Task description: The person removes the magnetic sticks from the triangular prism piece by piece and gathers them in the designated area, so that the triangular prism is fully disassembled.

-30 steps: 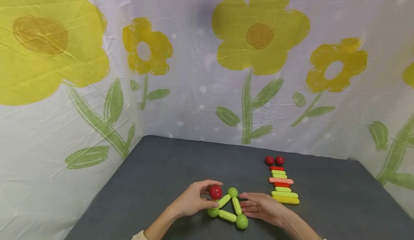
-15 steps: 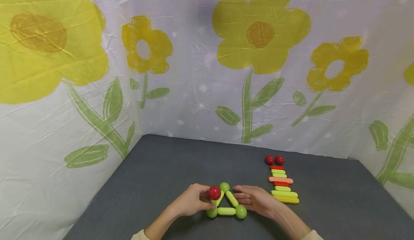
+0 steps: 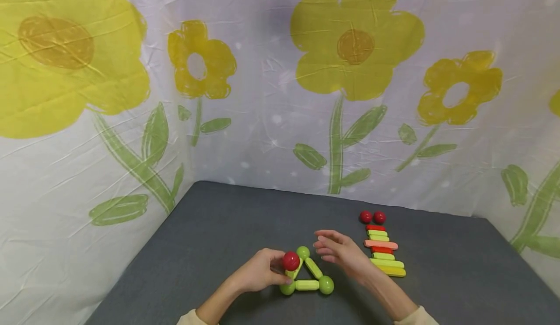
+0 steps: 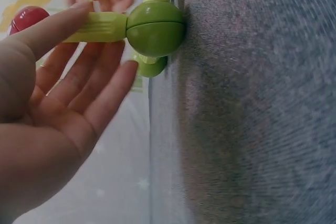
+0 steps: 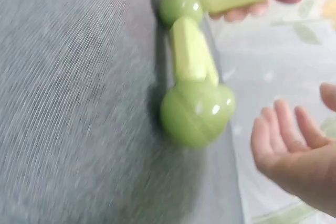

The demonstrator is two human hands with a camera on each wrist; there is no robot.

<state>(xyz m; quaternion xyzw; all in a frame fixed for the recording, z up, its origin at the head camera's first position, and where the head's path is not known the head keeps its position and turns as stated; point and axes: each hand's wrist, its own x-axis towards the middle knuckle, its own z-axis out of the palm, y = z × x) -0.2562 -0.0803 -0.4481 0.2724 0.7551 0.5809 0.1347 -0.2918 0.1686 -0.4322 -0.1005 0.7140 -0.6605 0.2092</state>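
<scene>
On the dark table (image 3: 227, 223), three green balls and yellow-green sticks form a flat triangle; its front stick (image 3: 307, 285) joins the left green ball (image 3: 287, 288) to the right green ball (image 3: 326, 285). The back green ball (image 3: 303, 252) is at the far corner. From the left corner rises an upright yellow-green stick (image 4: 102, 27), topped by a red ball (image 3: 290, 261). My left hand (image 3: 261, 272) pinches this stick, thumb on one side and fingers on the other. Right of the triangle, my right hand (image 3: 345, 254) is raised with relaxed fingers, touching nothing.
Toward the right lies a column of sticks, among them a pink stick (image 3: 381, 244) and a yellow stick (image 3: 392, 271). Two loose red balls (image 3: 365, 216) sit behind it. A flower-printed cloth (image 3: 262, 135) hangs along the table's back and sides.
The triangle has turned and its back corner has shifted left. My right hand, earlier beside the triangle's right side, has lifted up and away. The left hand keeps its hold at the left corner.
</scene>
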